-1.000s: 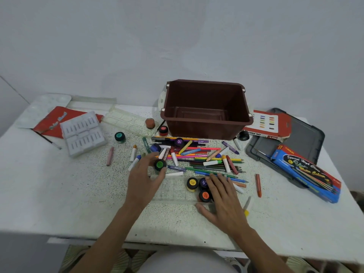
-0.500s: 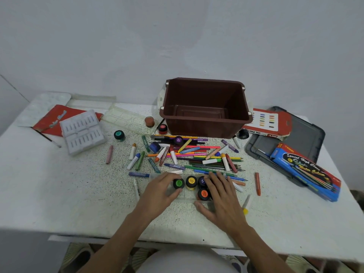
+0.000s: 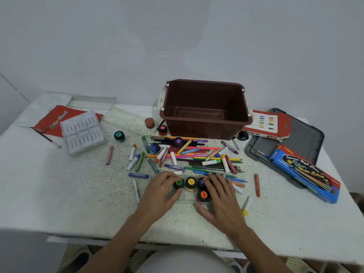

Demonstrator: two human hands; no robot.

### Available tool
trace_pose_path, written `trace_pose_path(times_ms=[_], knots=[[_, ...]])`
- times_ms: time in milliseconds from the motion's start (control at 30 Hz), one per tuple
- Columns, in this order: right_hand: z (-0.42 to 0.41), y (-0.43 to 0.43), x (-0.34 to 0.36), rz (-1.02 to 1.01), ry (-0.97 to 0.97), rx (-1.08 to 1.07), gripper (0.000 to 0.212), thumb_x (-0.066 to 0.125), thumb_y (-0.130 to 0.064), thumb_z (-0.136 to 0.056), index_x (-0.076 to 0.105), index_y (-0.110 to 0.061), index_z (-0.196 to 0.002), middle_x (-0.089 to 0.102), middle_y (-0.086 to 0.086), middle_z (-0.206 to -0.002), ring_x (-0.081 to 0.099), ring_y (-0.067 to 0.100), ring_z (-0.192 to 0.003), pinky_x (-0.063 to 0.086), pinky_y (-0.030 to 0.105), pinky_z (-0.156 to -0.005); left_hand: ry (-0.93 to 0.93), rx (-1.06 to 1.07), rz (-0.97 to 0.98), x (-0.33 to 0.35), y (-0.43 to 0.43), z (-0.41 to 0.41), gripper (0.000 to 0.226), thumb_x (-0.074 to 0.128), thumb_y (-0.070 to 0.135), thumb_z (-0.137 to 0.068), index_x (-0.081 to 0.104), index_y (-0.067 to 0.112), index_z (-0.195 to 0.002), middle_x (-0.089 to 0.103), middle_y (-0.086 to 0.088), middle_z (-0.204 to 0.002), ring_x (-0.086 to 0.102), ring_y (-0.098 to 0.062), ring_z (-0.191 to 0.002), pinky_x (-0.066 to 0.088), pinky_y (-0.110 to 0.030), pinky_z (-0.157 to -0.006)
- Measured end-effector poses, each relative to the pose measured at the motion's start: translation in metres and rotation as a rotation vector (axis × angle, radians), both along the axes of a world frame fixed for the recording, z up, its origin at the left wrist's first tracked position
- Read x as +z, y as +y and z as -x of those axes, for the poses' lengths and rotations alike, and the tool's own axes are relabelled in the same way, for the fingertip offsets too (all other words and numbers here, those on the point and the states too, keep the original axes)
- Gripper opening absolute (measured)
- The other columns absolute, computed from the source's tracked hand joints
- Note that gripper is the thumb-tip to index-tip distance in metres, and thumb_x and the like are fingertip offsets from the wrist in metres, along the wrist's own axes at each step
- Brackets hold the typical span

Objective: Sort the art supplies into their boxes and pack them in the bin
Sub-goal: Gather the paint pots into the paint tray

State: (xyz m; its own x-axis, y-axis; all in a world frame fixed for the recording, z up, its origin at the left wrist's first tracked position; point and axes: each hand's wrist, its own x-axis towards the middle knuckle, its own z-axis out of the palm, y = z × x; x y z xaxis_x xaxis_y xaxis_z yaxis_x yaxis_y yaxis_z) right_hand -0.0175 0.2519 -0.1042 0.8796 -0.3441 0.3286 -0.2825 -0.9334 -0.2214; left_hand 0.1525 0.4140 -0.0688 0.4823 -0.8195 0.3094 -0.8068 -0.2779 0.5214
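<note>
The left hand [image 3: 161, 191] pinches the green jar [image 3: 178, 183] between thumb and fingers, at the left end of a row in a clear tray [image 3: 187, 199] near the front of the table [image 3: 59, 194]. Just right of it stands the yellow jar [image 3: 191, 182], then a dark blue jar [image 3: 201, 182] partly under the right hand [image 3: 220, 200]; the orange jar [image 3: 202, 195] sits in front of that one. The right hand lies flat and spread over the tray's right end, holding nothing. Behind the tray lies a loose heap of pens, pencils and crayons [image 3: 197, 156], with a purple jar [image 3: 178, 141] and a blue jar [image 3: 154, 147] among them. The brown bin [image 3: 205, 109] stands empty behind the heap. A red jar [image 3: 162, 130] and a brown jar [image 3: 149, 122] are near its left corner, a black jar [image 3: 243, 135] at its right corner, and a teal jar [image 3: 119, 136] farther left. A white insert [image 3: 82, 133] lies at the left over a red box [image 3: 51, 121]. At the right, an oil-pastel box [image 3: 267, 125] and a blue box [image 3: 305, 174] rest on a grey lid [image 3: 307, 134].
</note>
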Motion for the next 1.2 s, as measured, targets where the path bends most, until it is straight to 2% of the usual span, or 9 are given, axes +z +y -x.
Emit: trace_pose_path(times_ms=[267,400,533,667,767,900,1067,1200], knots=[[0.0,0.001,0.001,0.018,0.001,-0.001,0.072,0.053,-0.063,-0.089,0.05,-0.013,-0.141,0.045,0.007,-0.148,0.034,0.028,-0.142,0.021,0.052,-0.118,0.038,0.021,0.009,0.009,-0.012,-0.022,0.023,0.068,0.024,-0.091,0.068,0.014,-0.113,0.063,0.0,-0.108,0.056,-0.012,-0.101,0.043,-0.03,-0.09],[0.001,0.001,0.001,0.02,0.001,-0.002,0.072,0.053,-0.063,-0.089,0.051,-0.013,-0.14,0.045,0.007,-0.149,0.035,0.029,-0.142,0.021,0.052,-0.118,-0.061,0.013,-0.024,0.017,-0.028,-0.044,0.023,0.069,0.018,-0.089,0.07,0.009,-0.11,0.065,-0.005,-0.105,0.06,-0.021,-0.099,0.047,-0.038,-0.087],[0.0,0.001,0.002,0.021,0.0,-0.003,0.072,0.053,-0.063,-0.089,0.051,-0.013,-0.14,0.046,0.008,-0.148,0.035,0.029,-0.141,0.021,0.052,-0.118,-0.169,0.022,-0.077,0.024,-0.052,-0.064,0.025,0.064,0.022,-0.092,0.068,0.011,-0.114,0.064,-0.004,-0.108,0.059,-0.021,-0.1,0.044,-0.039,-0.088],[0.001,0.001,0.002,0.019,-0.006,-0.005,0.072,0.053,-0.064,-0.089,0.052,-0.013,-0.139,0.046,0.007,-0.148,0.035,0.029,-0.141,0.02,0.051,-0.118,-0.277,0.02,-0.081,0.026,-0.071,-0.08,0.025,0.067,0.016,-0.087,0.069,0.009,-0.111,0.066,-0.008,-0.105,0.062,-0.026,-0.096,0.044,-0.039,-0.083],[0.0,0.001,0.001,0.014,-0.005,-0.007,0.072,0.053,-0.064,-0.089,0.051,-0.014,-0.14,0.046,0.007,-0.148,0.035,0.029,-0.141,0.02,0.052,-0.118,-0.322,0.03,-0.151,0.025,-0.082,-0.09,0.031,0.062,0.019,-0.09,0.066,0.011,-0.119,0.063,-0.008,-0.115,0.06,-0.028,-0.101,0.042,-0.04,-0.087],[0.0,0.001,0.001,0.01,-0.008,-0.006,0.071,0.052,-0.064,-0.089,0.051,-0.014,-0.14,0.046,0.007,-0.148,0.035,0.029,-0.141,0.021,0.053,-0.117,-0.334,0.018,-0.322,0.022,-0.094,-0.096,0.042,0.054,0.028,-0.095,0.054,0.021,-0.136,0.055,-0.005,-0.135,0.053,-0.026,-0.119,0.036,-0.04,-0.101],[0.0,0.001,0.002,0.004,-0.002,-0.007,0.072,0.05,-0.065,-0.09,0.05,-0.013,-0.14,0.046,0.008,-0.148,0.035,0.029,-0.141,0.019,0.052,-0.118,-0.338,0.057,-0.341,0.022,-0.097,-0.095,0.039,0.054,0.025,-0.095,0.053,0.024,-0.134,0.058,-0.001,-0.132,0.053,-0.024,-0.119,0.033,-0.038,-0.1],[0.001,0.001,0.004,0.01,-0.003,-0.005,0.072,0.051,-0.064,-0.09,0.05,-0.013,-0.14,0.046,0.009,-0.148,0.036,0.03,-0.141,0.02,0.053,-0.118,-0.265,0.082,-0.244,0.029,-0.091,-0.093,0.036,0.059,0.026,-0.094,0.058,0.021,-0.13,0.062,-0.003,-0.125,0.055,-0.025,-0.114,0.034,-0.039,-0.097]])
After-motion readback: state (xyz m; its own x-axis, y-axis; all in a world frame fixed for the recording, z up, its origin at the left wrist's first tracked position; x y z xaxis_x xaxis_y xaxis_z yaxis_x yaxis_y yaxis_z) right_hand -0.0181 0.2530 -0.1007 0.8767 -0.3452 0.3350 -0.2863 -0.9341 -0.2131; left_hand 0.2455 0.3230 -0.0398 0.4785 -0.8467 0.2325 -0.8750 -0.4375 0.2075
